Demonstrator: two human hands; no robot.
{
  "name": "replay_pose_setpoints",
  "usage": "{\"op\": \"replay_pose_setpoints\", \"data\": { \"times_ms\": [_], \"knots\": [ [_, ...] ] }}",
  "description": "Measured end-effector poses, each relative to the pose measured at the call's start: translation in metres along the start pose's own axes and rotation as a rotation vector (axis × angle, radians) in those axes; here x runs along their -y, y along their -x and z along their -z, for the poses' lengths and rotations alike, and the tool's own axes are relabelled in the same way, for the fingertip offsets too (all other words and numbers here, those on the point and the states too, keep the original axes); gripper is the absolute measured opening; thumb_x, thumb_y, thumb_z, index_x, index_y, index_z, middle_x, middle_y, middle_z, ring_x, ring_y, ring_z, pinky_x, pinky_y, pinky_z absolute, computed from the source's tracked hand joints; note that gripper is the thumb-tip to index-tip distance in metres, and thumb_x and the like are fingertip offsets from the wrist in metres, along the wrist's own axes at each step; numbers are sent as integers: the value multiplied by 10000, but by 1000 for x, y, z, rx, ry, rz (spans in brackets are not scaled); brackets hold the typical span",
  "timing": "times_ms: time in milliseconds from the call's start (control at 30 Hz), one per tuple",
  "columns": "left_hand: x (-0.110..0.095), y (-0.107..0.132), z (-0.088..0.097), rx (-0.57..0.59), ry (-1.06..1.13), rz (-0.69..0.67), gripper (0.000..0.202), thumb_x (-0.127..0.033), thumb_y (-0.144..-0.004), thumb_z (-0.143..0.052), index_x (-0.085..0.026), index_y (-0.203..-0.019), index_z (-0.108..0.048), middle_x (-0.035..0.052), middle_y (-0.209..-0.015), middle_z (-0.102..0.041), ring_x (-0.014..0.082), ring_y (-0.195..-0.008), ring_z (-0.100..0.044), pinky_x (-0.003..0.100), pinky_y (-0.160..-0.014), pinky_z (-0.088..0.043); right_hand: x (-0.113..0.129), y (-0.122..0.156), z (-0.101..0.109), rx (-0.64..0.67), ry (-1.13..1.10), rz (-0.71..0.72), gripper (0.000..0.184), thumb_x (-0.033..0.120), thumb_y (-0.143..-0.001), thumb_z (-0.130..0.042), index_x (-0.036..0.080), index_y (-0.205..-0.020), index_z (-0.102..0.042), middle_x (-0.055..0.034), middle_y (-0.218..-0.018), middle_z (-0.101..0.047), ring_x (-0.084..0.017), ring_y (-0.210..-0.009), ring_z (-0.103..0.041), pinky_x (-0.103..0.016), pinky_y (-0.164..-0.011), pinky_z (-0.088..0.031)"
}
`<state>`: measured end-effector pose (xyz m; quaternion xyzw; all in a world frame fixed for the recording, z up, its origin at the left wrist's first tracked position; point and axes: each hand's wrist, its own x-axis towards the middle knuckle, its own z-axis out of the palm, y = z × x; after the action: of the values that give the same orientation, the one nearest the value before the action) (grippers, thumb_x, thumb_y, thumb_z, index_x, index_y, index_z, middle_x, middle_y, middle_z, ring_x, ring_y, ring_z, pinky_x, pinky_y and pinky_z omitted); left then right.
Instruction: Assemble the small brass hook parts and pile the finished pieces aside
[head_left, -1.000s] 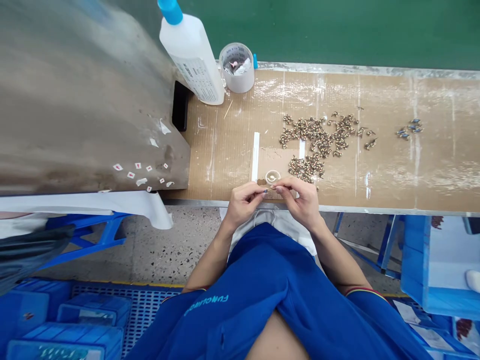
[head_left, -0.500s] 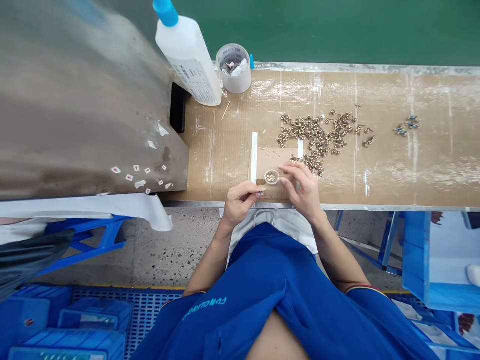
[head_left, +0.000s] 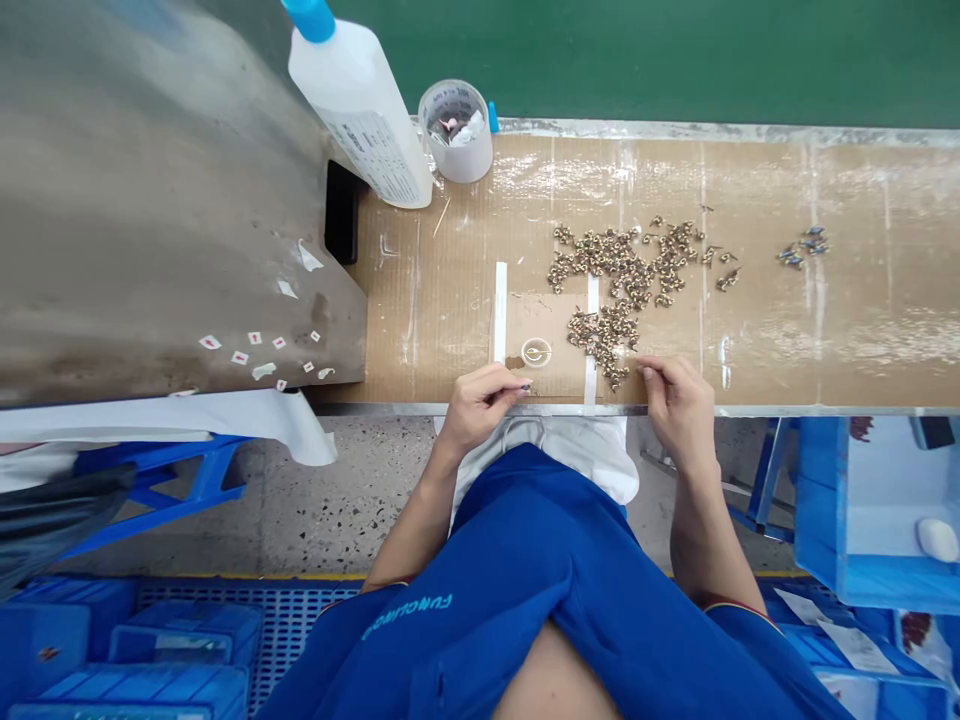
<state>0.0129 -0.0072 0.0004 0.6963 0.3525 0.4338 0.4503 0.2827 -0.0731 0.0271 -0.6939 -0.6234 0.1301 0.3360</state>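
Note:
My left hand is closed in a pinch at the front edge of the bench. A tiny dark metal part shows at its fingertips; its exact kind is too small to tell. My right hand is farther right, thumb and forefinger pressed together beside the near end of a pile of small gold and dark metal pieces. What its fingertips hold, if anything, I cannot make out. Between the hands lies a small round clear dish with something yellowish inside, nearer my left hand.
White tape strips flank the dish on the cardboard-covered bench. Behind stand a white bottle with a blue cap and a tape roll holding scraps. A toothpick lies nearby. Several bluish pieces sit apart at right.
My right hand has moved right, from beside the clear dish to the near right edge of the metal pieces, and its fingers have closed together. My left hand keeps its pinch in place.

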Motion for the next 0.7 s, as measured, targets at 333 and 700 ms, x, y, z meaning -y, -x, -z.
{"op": "replay_pose_setpoints", "data": {
  "times_ms": [333,700],
  "knots": [
    [-1,0,0,8,-52,-5,105,-196,-925,-669,-157,-872,-749,17,-714,-659,88,-591,-559,206,-542,-434,4,-3,-9,72,85,-1,188,250,-975,-551,243,-961,-738,-41,-835,-647,-208,-796,-654,-338,-721,-532],
    [-6,0,-2,19,-125,-27,105,-181,-930,-649,-149,-855,-714,11,-718,-648,83,-589,-540,197,-542,-425,3,-10,-3,-119,-109,-158,200,383,-940,-605,215,-942,-713,-65,-871,-732,-207,-773,-677,-359,-706,-558]
  ]
}}
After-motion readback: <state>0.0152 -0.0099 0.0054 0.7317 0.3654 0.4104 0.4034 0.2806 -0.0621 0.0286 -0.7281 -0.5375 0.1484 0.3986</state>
